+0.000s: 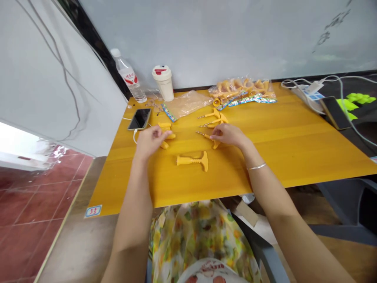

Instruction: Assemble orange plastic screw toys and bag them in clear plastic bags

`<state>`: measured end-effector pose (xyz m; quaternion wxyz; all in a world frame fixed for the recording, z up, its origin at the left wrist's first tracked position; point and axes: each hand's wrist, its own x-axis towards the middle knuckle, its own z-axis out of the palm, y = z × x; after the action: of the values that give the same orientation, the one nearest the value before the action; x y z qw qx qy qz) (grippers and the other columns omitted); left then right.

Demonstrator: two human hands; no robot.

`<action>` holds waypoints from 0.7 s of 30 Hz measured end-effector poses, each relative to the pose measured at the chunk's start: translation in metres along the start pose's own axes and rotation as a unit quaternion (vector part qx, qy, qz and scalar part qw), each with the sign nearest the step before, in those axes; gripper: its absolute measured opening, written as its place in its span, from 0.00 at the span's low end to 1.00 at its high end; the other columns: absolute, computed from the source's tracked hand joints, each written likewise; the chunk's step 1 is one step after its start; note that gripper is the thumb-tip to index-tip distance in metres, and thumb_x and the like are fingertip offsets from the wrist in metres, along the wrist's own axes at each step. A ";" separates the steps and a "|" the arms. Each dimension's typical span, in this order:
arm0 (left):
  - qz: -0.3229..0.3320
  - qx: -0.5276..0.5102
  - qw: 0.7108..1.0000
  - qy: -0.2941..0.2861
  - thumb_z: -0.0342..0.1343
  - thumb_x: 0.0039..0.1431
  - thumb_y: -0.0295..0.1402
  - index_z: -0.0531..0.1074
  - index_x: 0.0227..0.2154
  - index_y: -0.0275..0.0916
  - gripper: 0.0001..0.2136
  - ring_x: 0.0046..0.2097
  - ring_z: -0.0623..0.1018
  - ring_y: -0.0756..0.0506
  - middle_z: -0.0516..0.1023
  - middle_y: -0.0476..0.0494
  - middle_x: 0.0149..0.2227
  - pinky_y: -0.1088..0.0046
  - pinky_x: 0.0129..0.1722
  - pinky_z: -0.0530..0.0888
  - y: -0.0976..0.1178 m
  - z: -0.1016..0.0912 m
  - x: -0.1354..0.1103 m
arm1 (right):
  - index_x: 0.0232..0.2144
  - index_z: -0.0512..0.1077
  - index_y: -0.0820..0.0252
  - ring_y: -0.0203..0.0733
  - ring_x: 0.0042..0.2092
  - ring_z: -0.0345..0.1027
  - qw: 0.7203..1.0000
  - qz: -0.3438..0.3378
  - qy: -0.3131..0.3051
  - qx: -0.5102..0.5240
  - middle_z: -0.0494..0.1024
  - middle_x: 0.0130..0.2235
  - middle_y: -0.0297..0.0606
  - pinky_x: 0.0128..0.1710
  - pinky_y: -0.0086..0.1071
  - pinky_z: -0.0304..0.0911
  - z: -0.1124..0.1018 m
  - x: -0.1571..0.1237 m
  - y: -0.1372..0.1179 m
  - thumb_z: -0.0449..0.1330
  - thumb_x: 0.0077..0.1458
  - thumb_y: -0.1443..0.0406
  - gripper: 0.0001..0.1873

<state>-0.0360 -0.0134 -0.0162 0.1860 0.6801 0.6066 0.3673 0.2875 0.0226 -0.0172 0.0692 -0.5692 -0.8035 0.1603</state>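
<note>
While I steer from afar, my left hand (150,142) bunches over yellow pieces (166,131), grip unclear; my right hand (230,135) rests narrowly on a spiral-tipped handle (207,136), laid within easy reach.

L hand (150,141) loosely curled, R hand (231,135) palm down, both angled inward w/ wrists raised.

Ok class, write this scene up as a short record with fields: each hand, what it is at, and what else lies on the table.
Left hand: on yellow plastic pieces
Right hand: at a yellow T-handled spiral pin
Nearby: two more spiral pins; a thicker yellow T-piece
Surface: yellow wooden table
Further off: plastic bag of yellow parts; smartphone; water bottle; white lidded cup
</note>
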 end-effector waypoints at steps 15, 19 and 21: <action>-0.095 -0.084 0.990 -0.055 0.70 0.44 0.37 0.73 0.26 0.41 0.12 0.25 0.71 0.48 0.73 0.50 0.24 0.73 0.27 0.65 -0.030 -0.012 0.001 | 0.40 0.76 0.59 0.52 0.52 0.67 0.993 -0.072 0.068 -0.067 0.81 0.44 0.43 0.55 0.43 0.58 0.017 -0.001 -0.016 0.61 0.56 0.66 0.08; -0.076 -0.337 0.937 0.044 0.71 0.43 0.47 0.68 0.26 0.39 0.21 0.27 0.74 0.52 0.74 0.50 0.28 0.77 0.28 0.72 -0.004 0.008 0.004 | 0.42 0.74 0.58 0.52 0.52 0.66 0.978 -0.132 0.151 -0.057 0.80 0.45 0.44 0.60 0.47 0.53 0.022 -0.001 -0.023 0.56 0.60 0.64 0.10; -0.089 -0.399 0.910 0.068 0.72 0.41 0.49 0.65 0.25 0.38 0.24 0.29 0.75 0.52 0.75 0.49 0.30 0.76 0.29 0.74 0.006 0.024 0.004 | 0.42 0.73 0.57 0.52 0.52 0.65 0.970 -0.141 0.188 -0.054 0.79 0.44 0.43 0.63 0.50 0.50 0.023 -0.001 -0.026 0.55 0.61 0.63 0.10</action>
<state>-0.0143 -0.0058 -0.0267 0.4322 0.4659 0.4789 0.6056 0.2585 0.0096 -0.0299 0.2102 -0.4725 -0.8559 -0.0042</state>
